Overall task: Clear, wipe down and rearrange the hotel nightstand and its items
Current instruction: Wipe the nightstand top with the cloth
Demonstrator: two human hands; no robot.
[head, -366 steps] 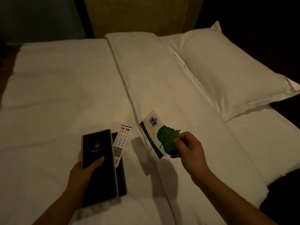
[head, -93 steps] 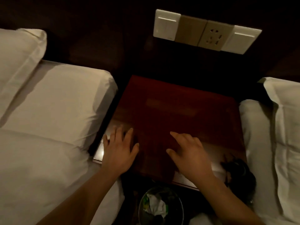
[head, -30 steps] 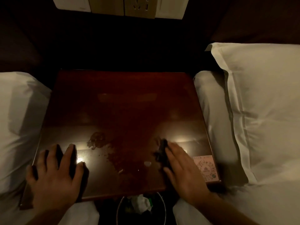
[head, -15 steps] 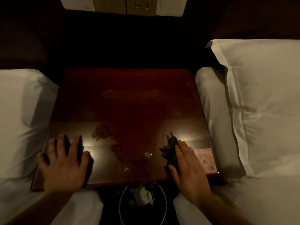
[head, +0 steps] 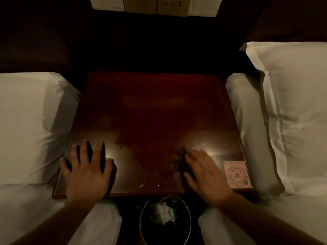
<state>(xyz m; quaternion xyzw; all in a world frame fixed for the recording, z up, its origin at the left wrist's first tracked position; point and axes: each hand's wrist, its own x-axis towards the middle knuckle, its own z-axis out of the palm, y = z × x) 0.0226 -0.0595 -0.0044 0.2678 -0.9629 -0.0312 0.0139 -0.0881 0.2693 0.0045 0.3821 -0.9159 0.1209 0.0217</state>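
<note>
While the white bed [head: 26, 121] on your left is pressing close against the bench [head: 155, 112], your left hand [head: 86, 172] is lying flat and wide on the front left corner, fingers spread and gripping nothing; it is probably bracing you, and it is likely leaving prints on the gloss that you will need to wipe afterwards. The bench itself is sitting between the two beds, below the wall switch panel [head: 155, 6]; a dull smear [head: 139, 147] is showing across its middle, and the back half is lying in deep shadow, so you are risking missed patches there. Below the front edge a waste bin [head: 141, 221] is standing with crumpled tissue [head: 163, 212] inside; a stroke pulled too far towards you could be dropping the cloth into it. Your right hand [head: 207, 175] is blurring, fingers extended rather than curled, pressing a dark cloth [head: 181, 161] onto the front right part of the bench; I judge you are mid-wipe. Just beside that hand a pink sticker [head: 237, 175] is sitting in the front right corner; a sideways sweep could be catching its edge and lifting it. Beyond it the right pillow [head: 292, 112] is lying close; an overrunning stroke could be marking the white linen.
</note>
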